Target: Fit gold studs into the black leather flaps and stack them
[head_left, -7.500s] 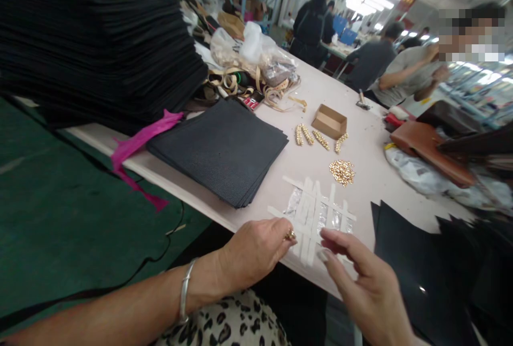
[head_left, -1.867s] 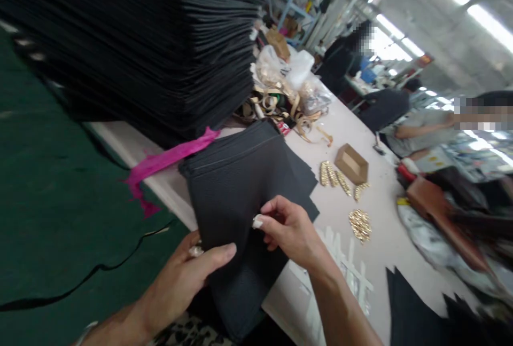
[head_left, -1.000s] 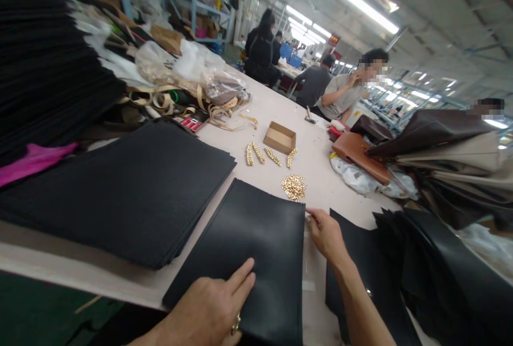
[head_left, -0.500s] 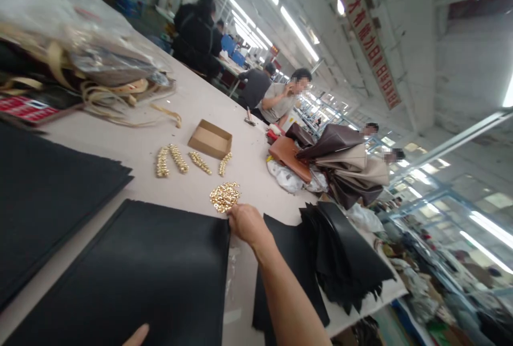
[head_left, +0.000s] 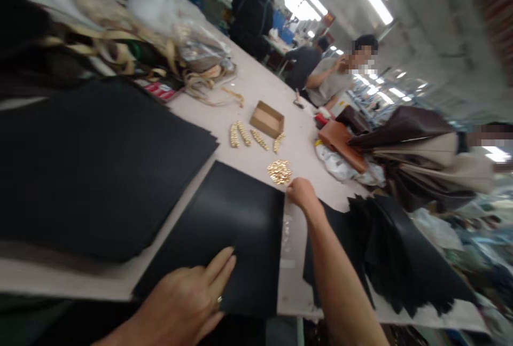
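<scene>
A black leather sheet (head_left: 244, 218) lies in front of me, with what looks like more layers beneath. My left hand (head_left: 190, 298) rests on its near part with the fingers stretched out; a small shiny spot shows by one finger. At the sheet's far right corner, my right hand (head_left: 302, 194) is closed, its fingertips at the corner and seemingly pinching it; the fingertips are partly hidden. Just beyond that hand is a pile of small gold metal pieces (head_left: 279, 171). Several rows of gold pieces (head_left: 259, 139) lie farther back, beside an open cardboard box (head_left: 267, 119).
A large black stack (head_left: 100, 170) lies left, and fanned black pieces (head_left: 396, 250) lie right. Brown and beige bags (head_left: 417, 143) stand at the back right. Straps and plastic wrap (head_left: 200, 57) fill the back left. A person (head_left: 331, 76) is across the table.
The view has swung left and down. My left hand has come farther into view over the black sheet. My right hand stays at the sheet's far corner.
</scene>
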